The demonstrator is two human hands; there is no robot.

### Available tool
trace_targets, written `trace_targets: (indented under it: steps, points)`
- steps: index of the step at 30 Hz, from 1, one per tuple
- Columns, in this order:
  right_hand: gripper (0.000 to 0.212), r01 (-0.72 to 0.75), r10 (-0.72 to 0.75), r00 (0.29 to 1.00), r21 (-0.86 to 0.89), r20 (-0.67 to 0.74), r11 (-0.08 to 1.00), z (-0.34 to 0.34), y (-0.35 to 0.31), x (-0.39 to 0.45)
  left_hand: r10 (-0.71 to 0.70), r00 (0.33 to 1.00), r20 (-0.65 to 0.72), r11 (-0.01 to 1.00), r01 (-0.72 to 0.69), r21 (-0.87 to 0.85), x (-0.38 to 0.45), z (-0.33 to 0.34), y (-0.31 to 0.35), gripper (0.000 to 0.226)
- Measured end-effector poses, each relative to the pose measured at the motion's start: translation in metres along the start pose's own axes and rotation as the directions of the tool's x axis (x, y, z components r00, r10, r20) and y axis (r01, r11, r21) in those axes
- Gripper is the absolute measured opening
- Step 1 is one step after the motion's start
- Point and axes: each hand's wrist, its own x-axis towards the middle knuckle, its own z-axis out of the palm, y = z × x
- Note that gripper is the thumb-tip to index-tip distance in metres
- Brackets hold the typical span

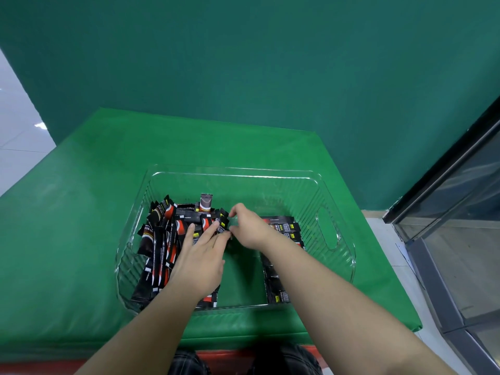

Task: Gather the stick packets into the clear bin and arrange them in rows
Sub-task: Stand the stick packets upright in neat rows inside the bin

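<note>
Foil-like stick packets (173, 239) heaped loose along clear bin (335, 255) left wall, neat row (281, 228) by right wall | judged light, slippery, bendable; best pinched mid-length | left hand (200, 263) fingers flat on heap | right hand (247, 228) fingers pinching one packet end

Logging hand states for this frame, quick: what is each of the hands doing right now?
Left hand: open, straight fingers resting on the heap of stick packets in the clear bin.
Right hand: pinching a stick packet.
</note>
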Motion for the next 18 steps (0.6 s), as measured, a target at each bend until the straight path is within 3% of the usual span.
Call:
trace_targets:
  steps: [8, 11, 14, 18]
  points:
    - [0.039, -0.031, 0.042, 0.998, 0.29, -0.035, 0.957, 0.011, 0.007, 0.015, -0.008, 1.0, -0.004, 0.999, 0.008, -0.054, 0.001, 0.003, -0.002, 0.053]
    - [0.034, -0.023, 0.029, 0.999, 0.258, -0.02, 0.966, 0.01, 0.012, 0.014, -0.003, 1.0, 0.008, 0.999, 0.003, -0.052, 0.002, 0.004, -0.002, 0.053]
    - [0.015, 0.002, -0.001, 1.0, 0.208, -0.006, 0.978, 0.006, 0.014, 0.014, 0.022, 1.0, -0.014, 0.998, -0.023, -0.065, 0.001, 0.004, -0.001, 0.056]
    - [0.015, -0.015, 0.026, 0.998, 0.175, -0.06, 0.984, -0.006, 0.02, 0.008, 0.016, 0.997, -0.069, 0.997, -0.021, -0.068, 0.0, 0.003, -0.001, 0.057]
